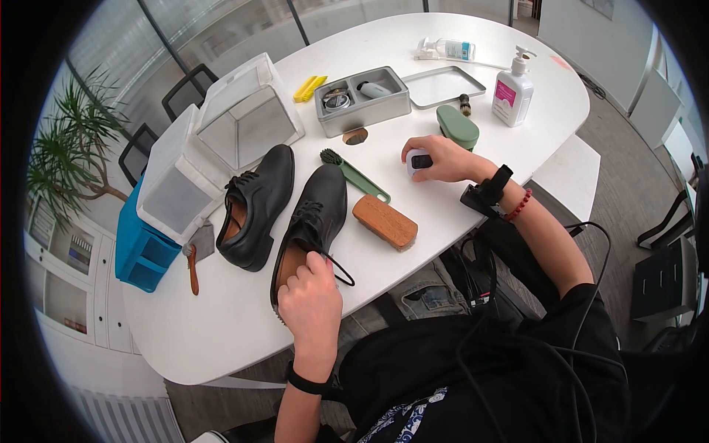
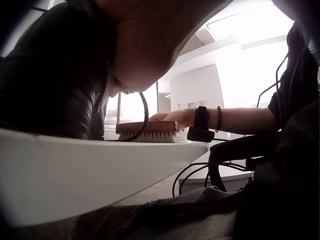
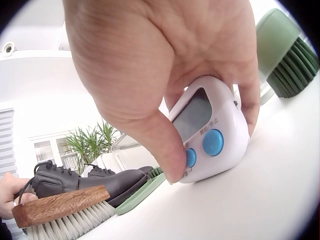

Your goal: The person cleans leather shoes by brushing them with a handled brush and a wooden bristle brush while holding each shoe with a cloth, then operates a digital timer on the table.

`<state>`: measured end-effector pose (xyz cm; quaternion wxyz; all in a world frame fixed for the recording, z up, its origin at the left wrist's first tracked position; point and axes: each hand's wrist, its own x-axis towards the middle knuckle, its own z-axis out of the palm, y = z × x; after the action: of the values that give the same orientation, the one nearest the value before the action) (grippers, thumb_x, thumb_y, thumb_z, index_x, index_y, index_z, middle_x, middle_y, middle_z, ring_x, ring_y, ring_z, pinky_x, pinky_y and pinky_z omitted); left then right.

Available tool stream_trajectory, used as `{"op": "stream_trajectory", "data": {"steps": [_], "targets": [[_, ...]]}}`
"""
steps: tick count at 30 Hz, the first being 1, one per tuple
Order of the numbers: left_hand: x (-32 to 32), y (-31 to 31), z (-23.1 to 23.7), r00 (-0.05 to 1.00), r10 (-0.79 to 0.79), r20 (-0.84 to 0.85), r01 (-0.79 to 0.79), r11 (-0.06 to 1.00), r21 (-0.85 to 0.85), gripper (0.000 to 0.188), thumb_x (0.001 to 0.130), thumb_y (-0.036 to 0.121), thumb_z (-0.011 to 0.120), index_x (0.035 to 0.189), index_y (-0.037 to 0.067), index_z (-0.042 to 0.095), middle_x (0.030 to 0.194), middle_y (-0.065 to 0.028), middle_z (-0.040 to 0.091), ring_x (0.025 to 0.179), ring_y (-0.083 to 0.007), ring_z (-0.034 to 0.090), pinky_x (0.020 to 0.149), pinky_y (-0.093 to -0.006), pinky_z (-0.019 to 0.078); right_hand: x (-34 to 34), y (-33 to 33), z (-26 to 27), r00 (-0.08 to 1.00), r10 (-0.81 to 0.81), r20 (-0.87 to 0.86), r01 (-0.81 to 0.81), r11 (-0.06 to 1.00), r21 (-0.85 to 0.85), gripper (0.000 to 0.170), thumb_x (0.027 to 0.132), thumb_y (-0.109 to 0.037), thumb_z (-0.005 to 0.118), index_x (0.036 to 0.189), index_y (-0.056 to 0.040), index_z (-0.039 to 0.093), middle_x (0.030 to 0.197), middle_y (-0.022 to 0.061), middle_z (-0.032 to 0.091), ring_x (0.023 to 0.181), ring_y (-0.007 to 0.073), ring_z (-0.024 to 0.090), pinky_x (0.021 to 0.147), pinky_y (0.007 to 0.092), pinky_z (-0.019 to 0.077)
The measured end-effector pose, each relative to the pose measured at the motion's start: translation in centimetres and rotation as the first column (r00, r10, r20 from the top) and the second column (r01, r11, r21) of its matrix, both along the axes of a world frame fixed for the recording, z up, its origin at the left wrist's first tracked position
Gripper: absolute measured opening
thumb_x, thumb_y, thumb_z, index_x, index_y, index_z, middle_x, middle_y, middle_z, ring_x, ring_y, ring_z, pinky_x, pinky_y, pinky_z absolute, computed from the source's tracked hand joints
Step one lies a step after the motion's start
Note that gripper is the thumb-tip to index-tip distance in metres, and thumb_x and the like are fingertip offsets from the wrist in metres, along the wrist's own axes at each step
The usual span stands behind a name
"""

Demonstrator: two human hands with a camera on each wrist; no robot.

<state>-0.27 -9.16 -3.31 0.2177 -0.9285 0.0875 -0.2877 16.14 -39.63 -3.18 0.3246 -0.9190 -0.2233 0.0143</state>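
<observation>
My right hand (image 1: 442, 159) pinches a white digital timer (image 3: 220, 120) between thumb and fingers, close over the white table. Its screen and two blue buttons face the right wrist camera, with the thumb by the smaller button. My left hand (image 1: 310, 303) grips the opening of the nearer black leather lace-up shoe (image 1: 323, 196), fingers curled over the rim; a loop of black shoelace (image 1: 345, 272) hangs beside it. The second black shoe (image 1: 258, 207) stands to the left. Between the hands lie a wooden shoe brush (image 1: 385, 223) with pale bristles and a green-handled brush (image 1: 358, 177).
A green oval brush (image 1: 457, 127) sits beyond the right hand. Behind are a metal tin (image 1: 362, 103), its lid (image 1: 445, 86), a pump bottle (image 1: 512, 90) and a yellow item (image 1: 310, 88). White mesh boxes (image 1: 177, 181) and a blue organizer (image 1: 140, 251) occupy the left.
</observation>
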Motion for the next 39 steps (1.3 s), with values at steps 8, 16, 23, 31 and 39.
{"op": "stream_trajectory", "data": {"steps": [8, 16, 23, 31, 39], "targets": [[0.00, -0.07, -0.04, 1.000, -0.009, 0.008, 0.010, 1.000, -0.010, 0.028, 0.095, 0.032, 0.066, 0.081, 0.013, 0.051, 0.061, 0.0006, 0.054, 0.058, -0.0174, 0.062, 0.054, -0.0302, 0.0464, -0.14, 0.06, 0.16, 1.000, -0.003, 0.002, 0.003, 1.000, -0.013, 0.038, 0.075, -0.014, 0.076, 0.111, -0.0062, 0.066, 0.100, 0.0146, 0.067, 0.093, 0.0285, 0.066, 0.086, 0.0374, 0.0531], [0.03, -0.02, -0.07, 1.000, -0.009, 0.009, 0.009, 1.000, -0.005, 0.028, 0.095, 0.032, 0.067, 0.081, 0.013, 0.051, 0.060, 0.0006, 0.053, 0.057, -0.0175, 0.062, 0.054, -0.0302, 0.0464, -0.14, 0.04, 0.17, 1.000, -0.011, -0.009, 0.011, 1.000, -0.022, 0.038, 0.075, -0.015, 0.077, 0.111, -0.0063, 0.066, 0.101, 0.0146, 0.067, 0.094, 0.0287, 0.067, 0.086, 0.0378, 0.0533], [0.03, -0.01, -0.04, 1.000, -0.012, 0.006, 0.012, 1.000, -0.007, 0.028, 0.095, 0.032, 0.067, 0.081, 0.013, 0.051, 0.061, 0.0006, 0.054, 0.058, -0.0173, 0.063, 0.054, -0.0300, 0.0468, -0.07, 0.03, 0.08, 1.000, -0.007, -0.005, 0.007, 1.000, -0.017, 0.038, 0.075, -0.015, 0.078, 0.111, -0.0062, 0.066, 0.102, 0.0147, 0.068, 0.095, 0.0289, 0.067, 0.086, 0.0378, 0.0535], [0.00, -0.06, 0.05, 1.000, -0.001, -0.002, 0.001, 1.000, 0.004, 0.028, 0.094, 0.032, 0.067, 0.081, 0.014, 0.051, 0.061, 0.0007, 0.054, 0.058, -0.0172, 0.063, 0.055, -0.0298, 0.0466, -0.33, -0.20, 0.56, 0.999, 0.019, -0.046, -0.020, 0.999, -0.033, 0.042, 0.075, -0.018, 0.079, 0.113, -0.0054, 0.065, 0.103, 0.0148, 0.068, 0.095, 0.0270, 0.067, 0.085, 0.0363, 0.0548], [-0.07, -0.17, 0.11, 1.000, 0.004, -0.005, -0.004, 1.000, -0.003, 0.028, 0.094, 0.032, 0.067, 0.081, 0.013, 0.051, 0.061, 0.0008, 0.053, 0.058, -0.0172, 0.062, 0.055, -0.0297, 0.0463, -0.24, -0.05, 0.48, 0.995, 0.025, -0.093, -0.029, 0.999, -0.036, 0.040, 0.077, -0.019, 0.077, 0.112, -0.0032, 0.065, 0.100, 0.0144, 0.067, 0.091, 0.0256, 0.067, 0.083, 0.0354, 0.0539]]}}
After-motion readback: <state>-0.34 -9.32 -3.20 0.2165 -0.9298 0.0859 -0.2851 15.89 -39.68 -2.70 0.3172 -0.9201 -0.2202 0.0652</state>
